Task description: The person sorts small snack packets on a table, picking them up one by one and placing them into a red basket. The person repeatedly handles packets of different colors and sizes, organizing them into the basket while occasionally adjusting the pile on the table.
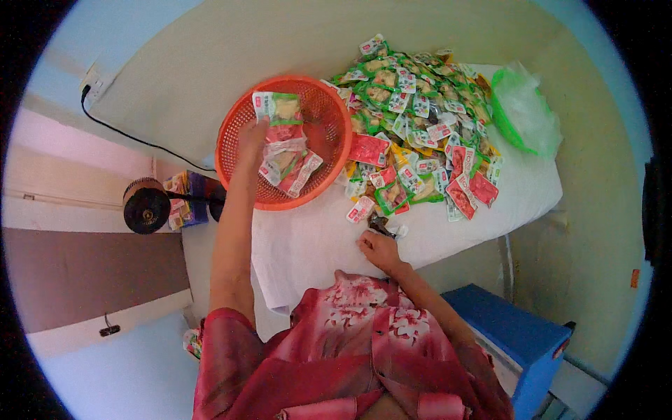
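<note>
My left hand (253, 137) reaches into an orange plastic colander basket (336, 113), its fingers on a green-and-white snack packet (286, 108). Whether it grips that packet or only touches it I cannot tell. Below, red and green packets (299, 176) lie in the basket. My right hand (379, 249) rests low on the white cloth, its fingers curled at a small dark packet (379, 223); part of this packet is hidden by the hand. Beyond it spreads a large heap of sealed snack packets (415, 100), mostly green and white, with red ones (462, 197) towards the front.
A white cloth (310, 247) covers the table. At its far right lies a clear plastic bag with a green edge (525, 113). A black fan (146, 206) and a purple box (195, 197) stand left of the basket. A blue cabinet (509, 320) is at lower right.
</note>
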Motion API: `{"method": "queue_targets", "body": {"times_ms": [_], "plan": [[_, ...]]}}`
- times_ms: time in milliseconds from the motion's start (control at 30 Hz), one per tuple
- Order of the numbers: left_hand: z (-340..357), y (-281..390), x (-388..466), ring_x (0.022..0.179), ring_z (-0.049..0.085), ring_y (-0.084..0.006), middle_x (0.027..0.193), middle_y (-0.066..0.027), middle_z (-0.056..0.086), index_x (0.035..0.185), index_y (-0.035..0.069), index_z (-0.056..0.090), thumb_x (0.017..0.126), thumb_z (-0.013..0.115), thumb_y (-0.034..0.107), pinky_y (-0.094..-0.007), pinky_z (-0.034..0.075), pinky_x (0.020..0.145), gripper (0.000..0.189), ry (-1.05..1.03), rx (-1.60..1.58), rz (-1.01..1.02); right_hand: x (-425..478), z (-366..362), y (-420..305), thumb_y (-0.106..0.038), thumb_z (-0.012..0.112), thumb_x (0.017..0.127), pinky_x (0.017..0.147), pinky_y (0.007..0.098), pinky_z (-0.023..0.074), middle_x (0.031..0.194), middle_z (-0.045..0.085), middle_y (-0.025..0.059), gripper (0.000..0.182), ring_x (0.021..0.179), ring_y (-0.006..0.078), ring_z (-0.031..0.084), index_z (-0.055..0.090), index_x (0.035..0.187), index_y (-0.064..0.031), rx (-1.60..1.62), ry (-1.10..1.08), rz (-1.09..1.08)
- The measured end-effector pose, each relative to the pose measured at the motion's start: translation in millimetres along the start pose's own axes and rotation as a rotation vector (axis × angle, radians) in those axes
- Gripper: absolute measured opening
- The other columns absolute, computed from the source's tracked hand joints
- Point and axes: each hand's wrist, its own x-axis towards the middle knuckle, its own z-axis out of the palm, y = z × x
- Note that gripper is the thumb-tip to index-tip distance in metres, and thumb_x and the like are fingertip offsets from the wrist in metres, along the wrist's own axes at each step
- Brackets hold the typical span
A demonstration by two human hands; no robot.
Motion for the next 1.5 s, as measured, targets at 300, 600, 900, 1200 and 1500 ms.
{"method": "queue_targets", "body": {"times_ms": [300,600,900,1200,1500], "plan": [[0.0,66.6,69.0,0.101,0.062,-0.0304,0.104,-0.0114,0.068,0.097,0.009,0.071,0.085,0.058,0.016,-0.0434,0.05,0.086,0.019,-0.56,1.254,0.827,0.6,0.0,-3.8,-0.03,0.061,0.089,0.058,0.0436,0.0474,0.072,0.062,0.011,0.019,0.067,0.0311,0.063,0.061,0.088,-0.0107,-0.014,0.0,0.029],[77.8,50.5,100.4,0.111,0.057,-0.0307,0.116,-0.0093,0.062,0.102,0.011,0.07,0.082,0.058,0.013,-0.0471,0.045,0.094,0.023,-0.527,1.565,1.019,-1.0,-0.7,-8.6,-0.032,0.059,0.09,0.06,0.0465,0.0483,0.074,0.063,0.0128,0.021,0.07,0.0343,0.064,0.059,0.088,-0.0111,0.0,-0.004,0.076],[89.1,28.3,36.4,0.119,0.053,-0.0345,0.13,-0.0147,0.055,0.128,0.008,0.056,0.081,0.061,0.005,-0.0459,0.046,0.095,0.047,-0.07,1.091,0.949,-4.3,5.3,-1.7,-0.032,0.058,0.09,0.061,0.0485,0.0492,0.077,0.064,0.0132,0.022,0.072,0.0354,0.064,0.058,0.088,-0.0108,-0.031,0.06,0.025],[119.9,65.8,-129.2,0.118,0.055,-0.0358,0.129,-0.0184,0.056,0.128,0.002,0.057,0.085,0.058,-0.005,-0.0409,0.046,0.099,0.044,-0.04,0.625,1.008,-0.8,1.0,3.8,-0.023,0.059,0.086,0.064,0.0467,0.0492,0.076,0.064,0.0127,0.014,0.073,0.0344,0.064,0.057,0.092,-0.0103,-0.018,-0.028,-0.018],[137.0,3.4,-249.4,0.107,0.062,-0.0298,0.13,-0.0174,0.055,0.128,0.003,0.055,0.084,0.053,-0.01,-0.0391,0.051,0.088,0.046,-0.118,0.494,0.613,3.5,-57.2,-4.2,-0.02,0.059,0.088,0.067,0.0404,0.0513,0.081,0.065,0.0114,0.016,0.076,0.0268,0.066,0.06,0.094,-0.0058,0.174,-0.247,-0.234]]}}
